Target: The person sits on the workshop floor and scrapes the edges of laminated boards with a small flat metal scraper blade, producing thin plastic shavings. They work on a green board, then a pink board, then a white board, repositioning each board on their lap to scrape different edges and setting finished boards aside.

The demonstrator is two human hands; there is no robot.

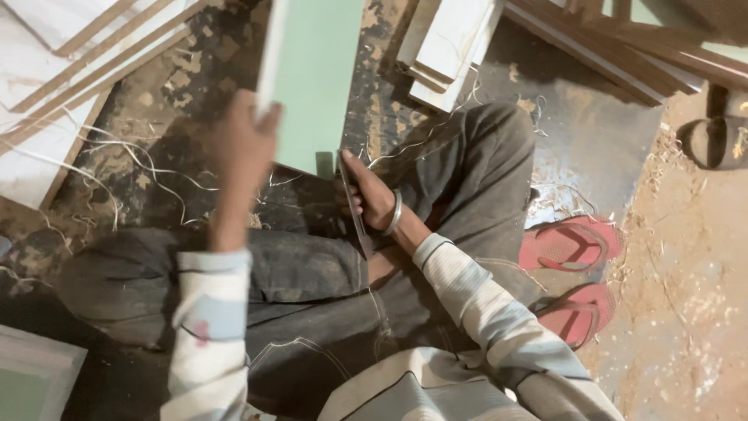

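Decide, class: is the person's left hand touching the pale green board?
Touching. The head view shows the left hand gripping the white left edge of the pale green board, with the fingers wrapped over that edge and no gap showing.

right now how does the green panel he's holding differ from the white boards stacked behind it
The green panel is pale green and held up by the left hand, tilted off the floor; the white boards are white and lie stacked flat on the floor. The panel is single; the boards are several. Both are flat rectangular sheet pieces with pale edges.
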